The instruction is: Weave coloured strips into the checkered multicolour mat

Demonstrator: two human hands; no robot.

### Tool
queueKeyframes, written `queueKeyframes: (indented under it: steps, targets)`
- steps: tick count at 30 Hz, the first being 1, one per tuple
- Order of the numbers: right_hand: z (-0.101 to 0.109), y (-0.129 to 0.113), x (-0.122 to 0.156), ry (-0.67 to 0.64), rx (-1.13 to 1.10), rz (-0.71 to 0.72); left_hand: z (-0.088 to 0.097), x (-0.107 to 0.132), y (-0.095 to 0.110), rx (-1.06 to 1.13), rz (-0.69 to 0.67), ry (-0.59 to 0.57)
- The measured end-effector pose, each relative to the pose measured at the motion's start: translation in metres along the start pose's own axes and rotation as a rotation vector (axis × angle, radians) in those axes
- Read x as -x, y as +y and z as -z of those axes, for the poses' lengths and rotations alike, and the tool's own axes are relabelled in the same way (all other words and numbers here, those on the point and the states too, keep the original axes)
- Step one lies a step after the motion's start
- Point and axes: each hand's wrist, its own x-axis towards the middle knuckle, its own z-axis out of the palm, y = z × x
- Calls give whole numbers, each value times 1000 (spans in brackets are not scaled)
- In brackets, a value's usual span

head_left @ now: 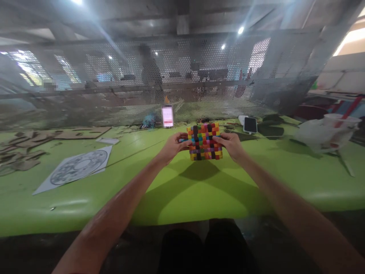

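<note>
A small rectangular woven piece (204, 146) of many-coloured strips is held up over the green table, its checkered face toward me. Gripping its left edge is my left hand (176, 145), thumb in front and fingers behind. My right hand (231, 144) pinches the right edge near the upper half, with the thumb on the front. Both hands are closed on the piece, which throws a shadow on the tabletop below. Fingers behind it are partly hidden.
On the green table (137, 205) lie brown cut pieces (82, 133) and a paper with a circular drawing (82, 166) to the left. A lit phone (167, 116) stands against the perforated screen (196, 91). Farther right are a dark-screened phone (250, 125) and a whitish plastic container (322, 133).
</note>
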Motion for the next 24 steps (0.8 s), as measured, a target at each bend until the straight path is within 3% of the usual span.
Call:
queueKeyframes:
  steps: [6,17,24]
  targets:
    - [-2,-3,2,-26,-30,-39,3,-5,-8,-22,-2,109]
    - [5,5,-5,14,-75,-42,4,-5,5,136,16,40]
    - [3,8,-6,40,-27,-19,4,-2,1,-52,-105,-36]
